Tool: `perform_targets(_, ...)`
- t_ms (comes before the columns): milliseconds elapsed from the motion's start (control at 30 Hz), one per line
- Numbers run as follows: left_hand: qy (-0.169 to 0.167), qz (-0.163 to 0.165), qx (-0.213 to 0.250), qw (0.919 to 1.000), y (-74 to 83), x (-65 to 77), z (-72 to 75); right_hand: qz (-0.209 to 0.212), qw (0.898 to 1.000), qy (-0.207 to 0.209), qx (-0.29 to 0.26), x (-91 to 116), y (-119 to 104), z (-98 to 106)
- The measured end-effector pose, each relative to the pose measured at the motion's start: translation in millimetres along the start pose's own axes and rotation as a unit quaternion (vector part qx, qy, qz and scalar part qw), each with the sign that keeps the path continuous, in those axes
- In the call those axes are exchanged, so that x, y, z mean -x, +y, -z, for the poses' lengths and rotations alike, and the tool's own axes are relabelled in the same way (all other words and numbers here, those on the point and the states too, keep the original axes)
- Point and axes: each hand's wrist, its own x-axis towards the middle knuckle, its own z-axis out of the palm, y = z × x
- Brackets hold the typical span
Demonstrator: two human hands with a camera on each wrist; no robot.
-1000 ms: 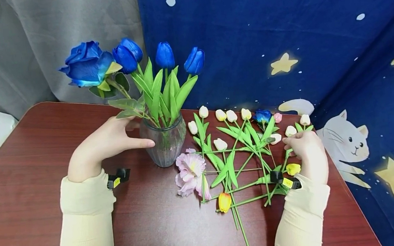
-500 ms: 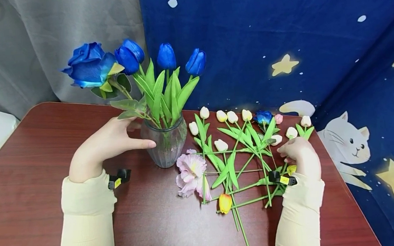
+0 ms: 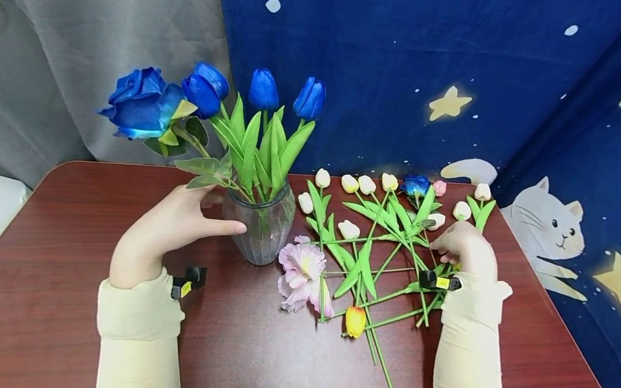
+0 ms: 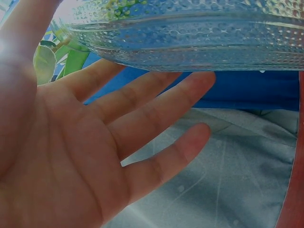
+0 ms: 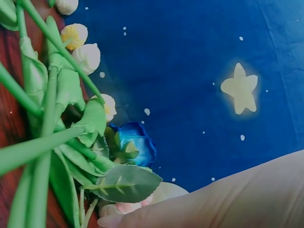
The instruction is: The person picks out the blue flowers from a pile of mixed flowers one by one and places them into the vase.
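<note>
My left hand (image 3: pixel 174 221) holds a clear ribbed glass vase (image 3: pixel 261 238) from its left, thumb on the front and fingers reaching behind. In the left wrist view the fingers (image 4: pixel 142 109) spread under the glass edge. Several blue tulips (image 3: pixel 263 90) and a big blue rose (image 3: pixel 142 107) stand in the vase, the rose leaning left. At the right of the table my right hand (image 3: pixel 466 248) is low over crossed stems, beside a white tulip (image 3: pixel 461 210). Its thumb (image 5: pixel 190 204) is near the leaf (image 5: pixel 126 183) of a smaller blue rose (image 3: pixel 416 185); its other fingers are largely hidden.
A heap of white, yellow and green-stemmed tulips (image 3: pixel 367 184) covers the table's right half. A pale purple flower (image 3: pixel 301 262) and an orange-yellow tulip (image 3: pixel 355 321) lie at its left side. A grey curtain (image 3: pixel 135 24) and a blue star-printed cloth (image 3: pixel 387 58) hang behind.
My right hand has moved left and slightly toward me over the stems, now covering most of the yellow tulip near it. The left hand and vase have stayed in place.
</note>
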Motion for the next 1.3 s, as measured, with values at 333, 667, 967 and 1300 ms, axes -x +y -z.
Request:
perform_targets(333, -0.006, 0.002, 0.003, 1.0, 0.1, 1.7, -0.1, -0.012, 1.0, -0.019, 0.019, -9.7, 1.8, -5.2)
perform_targets(667, -0.006, 0.002, 0.0, 1.0, 0.2, 1.6, -0.8, -0.004, 0.999, -0.011, 0.036, -17.5, 6.8, -10.7)
perform_targets(967, -0.005, 0.008, 0.002, 1.0, 1.5, 1.5, -0.3, 0.008, 0.998, -0.021, 0.056, -17.9, 6.5, -10.6)
perform_targets(1300, 0.001, -0.001, -0.004, 1.0, 1.2, 0.5, 0.3, -0.016, 0.999, -0.032, 0.038, -14.7, 3.1, -10.5)
